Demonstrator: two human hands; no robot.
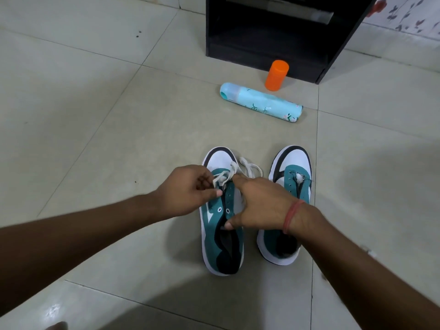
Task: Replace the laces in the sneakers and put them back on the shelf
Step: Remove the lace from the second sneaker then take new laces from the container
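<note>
Sneakers: we see two teal knit sneakers with white rubber toe caps and soles side by side on the floor, toes toward 12 o'clock; the left sneaker (220, 222) sits at 6 o'clock of centre, the right sneaker (291, 186) just beside it at 3 o'clock.
Lace: a flat, off-white woven lace (240, 169) is looped loosely over the left sneaker's front eyelets; the right sneaker shows bare eyelets.
Left hand: our left hand (190, 189) curls its fingers and pinches the lace.
Right hand: our right hand (259, 203) rests on the left sneaker, forefinger stretched to the lace, thumb at the collar; a red thread band (291, 215) circles the wrist.
Shelf: a dark, boxy shelf (273, 32) stands at 12 o'clock.
Floor: glossy pale tile floor (95, 103) carries a lying pale-blue cylindrical spray can (262, 102) and an upright orange plastic cap (276, 75) at its 1 o'clock.
</note>
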